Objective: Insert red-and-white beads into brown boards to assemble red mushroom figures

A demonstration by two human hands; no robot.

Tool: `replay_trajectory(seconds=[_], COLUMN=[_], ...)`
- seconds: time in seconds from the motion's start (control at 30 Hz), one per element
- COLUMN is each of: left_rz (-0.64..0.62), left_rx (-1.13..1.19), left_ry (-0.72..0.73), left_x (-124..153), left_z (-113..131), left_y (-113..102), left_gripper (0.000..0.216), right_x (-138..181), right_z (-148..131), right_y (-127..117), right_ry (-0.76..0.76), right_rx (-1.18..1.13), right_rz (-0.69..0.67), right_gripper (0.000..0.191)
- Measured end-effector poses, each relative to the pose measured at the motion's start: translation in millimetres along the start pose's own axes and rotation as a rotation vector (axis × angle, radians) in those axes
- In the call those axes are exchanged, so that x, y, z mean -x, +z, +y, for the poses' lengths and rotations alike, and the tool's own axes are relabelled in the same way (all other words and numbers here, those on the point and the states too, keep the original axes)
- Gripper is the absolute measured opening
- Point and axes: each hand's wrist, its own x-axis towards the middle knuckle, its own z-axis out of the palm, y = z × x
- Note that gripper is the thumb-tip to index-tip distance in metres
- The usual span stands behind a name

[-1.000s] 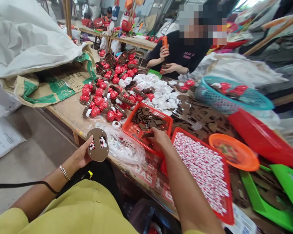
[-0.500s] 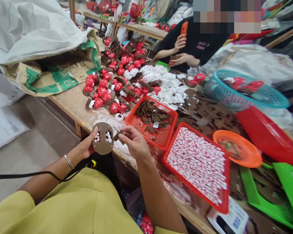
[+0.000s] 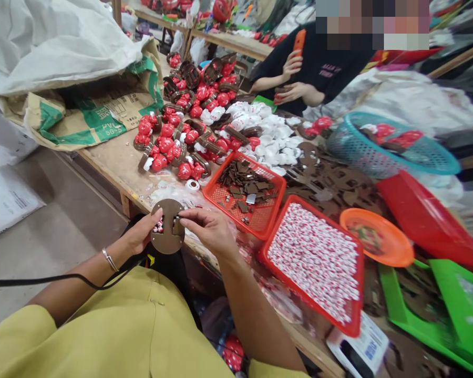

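My left hand (image 3: 139, 237) holds a round brown disc (image 3: 167, 227) with two cut-outs that show small red-and-white pieces. My right hand (image 3: 207, 227) pinches a small brown piece against the disc's right cut-out. Both hands hover at the near edge of the wooden table (image 3: 116, 163). Just beyond them a red mesh tray (image 3: 266, 214) holds several small brown pieces. Beside it a larger red tray (image 3: 355, 299) is full of red-and-white pieces.
Finished red-and-brown toys (image 3: 173, 144) and white caps (image 3: 271, 142) are heaped mid-table. A teal basket (image 3: 362, 157), an orange bowl (image 3: 378, 241) and green trays (image 3: 449, 304) lie to the right. A person in black (image 3: 323, 68) sits opposite holding an orange phone. Sacks (image 3: 63, 52) are piled at the left.
My right hand left the red mesh tray with a small brown piece, came over to the disc and now presses the piece onto it. My left hand kept hold of the disc.
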Motion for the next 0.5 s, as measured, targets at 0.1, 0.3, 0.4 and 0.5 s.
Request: replay_trajectory(seconds=[0.1, 0.3, 0.4, 0.5], left_rz=[0.002, 0.007, -0.003, -0.007], left_rx=[-0.012, -0.051, -0.079, -0.107], left_ry=[0.003, 0.006, 0.009, 0.008], left_x=[0.4, -0.4, -1.6, -2.4], left_z=[-1.8, -2.4, -1.2, -0.6], left_y=[-0.8, 0.5, 1.7, 2.8], left_gripper=[0.05, 0.056, 0.056, 0.056], right_x=[-0.2, -2.3, -3.3, -3.0], right_z=[2.0, 3.0, 3.8, 6.0], right_y=[-1.2, -2.3, -2.5, -3.2], right_ry=[0.021, 0.051, 0.06, 0.053], right_rx=[0.042, -0.042, -0.082, -0.058], right_rz=[-0.01, -0.023, -0.03, -0.018], right_gripper=[0.02, 0.022, 0.025, 0.025])
